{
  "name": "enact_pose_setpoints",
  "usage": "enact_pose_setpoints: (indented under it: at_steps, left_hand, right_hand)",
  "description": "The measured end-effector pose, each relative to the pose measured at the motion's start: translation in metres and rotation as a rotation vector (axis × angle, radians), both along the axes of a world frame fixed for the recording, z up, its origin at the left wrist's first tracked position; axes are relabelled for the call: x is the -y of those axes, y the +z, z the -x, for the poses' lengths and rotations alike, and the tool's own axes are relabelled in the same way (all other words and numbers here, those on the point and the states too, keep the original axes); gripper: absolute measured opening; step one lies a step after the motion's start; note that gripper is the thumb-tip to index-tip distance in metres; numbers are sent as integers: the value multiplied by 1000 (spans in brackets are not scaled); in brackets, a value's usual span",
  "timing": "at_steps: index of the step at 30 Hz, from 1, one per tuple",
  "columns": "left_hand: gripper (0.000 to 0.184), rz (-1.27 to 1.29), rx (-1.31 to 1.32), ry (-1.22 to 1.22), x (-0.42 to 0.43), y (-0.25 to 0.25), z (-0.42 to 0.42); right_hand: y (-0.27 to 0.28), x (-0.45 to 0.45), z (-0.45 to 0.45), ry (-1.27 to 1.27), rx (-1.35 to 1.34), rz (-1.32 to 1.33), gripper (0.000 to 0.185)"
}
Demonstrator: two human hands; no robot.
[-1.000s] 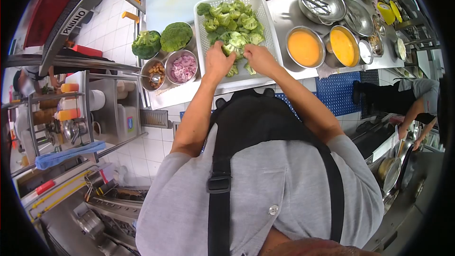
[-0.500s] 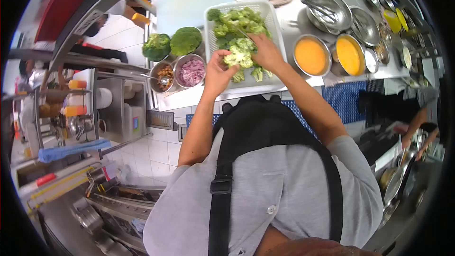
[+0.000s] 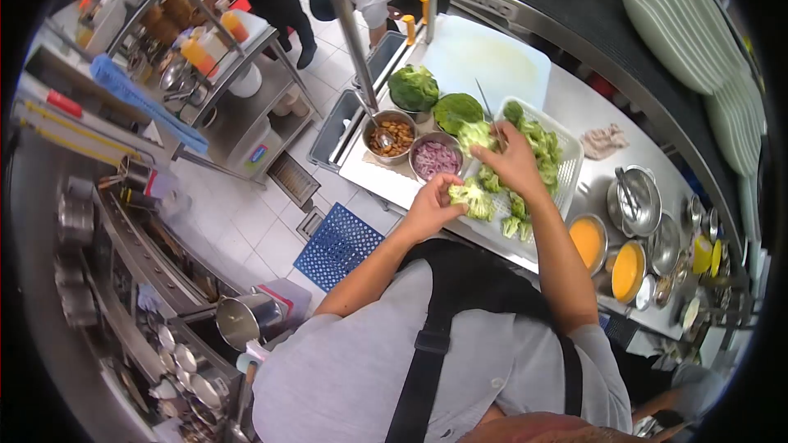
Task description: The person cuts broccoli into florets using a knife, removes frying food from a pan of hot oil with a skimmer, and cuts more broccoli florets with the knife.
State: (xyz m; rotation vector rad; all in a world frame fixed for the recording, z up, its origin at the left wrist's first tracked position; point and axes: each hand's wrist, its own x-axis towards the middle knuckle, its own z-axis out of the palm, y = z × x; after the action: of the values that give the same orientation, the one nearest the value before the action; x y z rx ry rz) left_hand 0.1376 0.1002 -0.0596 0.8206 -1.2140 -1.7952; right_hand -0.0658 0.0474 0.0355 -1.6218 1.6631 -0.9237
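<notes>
My left hand (image 3: 433, 212) pinches a pale green broccoli piece (image 3: 474, 199) at the near side of a white perforated basket (image 3: 572, 184). My right hand (image 3: 517, 160) is over the basket, its fingers closed on a second broccoli piece (image 3: 474, 138). A thin knife (image 3: 483, 97) sticks out of the same hand, blade pointing away from me; its handle is hidden by the fingers. Cut broccoli florets (image 3: 542, 148) fill the far part of the basket, and a few smaller florets (image 3: 517, 212) lie nearer me.
Left of the basket are two broccoli heads (image 3: 413, 88), a bowl of chopped red onion (image 3: 435, 157) and a bowl of brown pieces (image 3: 391, 139) with a spoon. On the right stand orange liquid (image 3: 586, 242) in containers, metal bowls (image 3: 636, 197) and a cloth (image 3: 603, 141). A shelf (image 3: 525, 8) runs overhead.
The view has swung to the left. Before, my hands met at one broccoli piece; now they are apart, each with a piece, and the knife blade points away.
</notes>
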Motion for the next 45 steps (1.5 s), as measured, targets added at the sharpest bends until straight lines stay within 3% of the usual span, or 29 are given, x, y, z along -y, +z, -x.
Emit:
enact_pose_setpoints:
  at_steps: [5,8,10,12,13,14,16,18,21,24,28,35,41,45]
  left_hand:
    - [44,-46,-94,55,-10,6,-26]
    - [44,-65,-56,61,-14,-5,-54]
    - [41,-59,-181,114,-17,-9,-64]
    - [49,-81,-176,119,-18,-11,-72]
    - [54,-91,-169,114,-18,-12,-77]
    - [58,-101,-162,107,-17,-9,-79]
    - [65,-205,-219,14,-13,7,-80]
    - [68,-196,-226,-43,-3,13,-76]
    - [66,15,-72,-80,15,-6,-47]
    - [57,-234,-293,-94,31,6,-7]
    - [40,-357,-491,-120,44,24,43]
    - [36,-462,-556,-240,36,41,102]
    - [34,-352,-472,-197,21,27,120]
    - [39,-335,-448,-215,14,35,123]
  right_hand:
    - [3,126,-71,66,-169,149,66]
    - [12,208,-110,77,-233,-4,63]
    - [10,263,-124,125,-187,61,66]
    - [7,304,-125,47,-292,362,70]
    - [21,306,-123,51,-277,269,73]
    - [33,298,-118,60,-241,222,64]
    - [33,265,-99,102,151,325,48]
    - [59,182,-82,56,210,158,38]
    - [48,82,-27,19,326,-15,39]
    - [34,-6,20,-75,588,-133,42]
    - [11,-85,59,-149,669,-116,46]
    - [-16,-142,66,-239,751,-64,40]
    - [-15,-162,64,-214,738,-78,46]
    - [-16,-165,61,-217,795,-78,38]
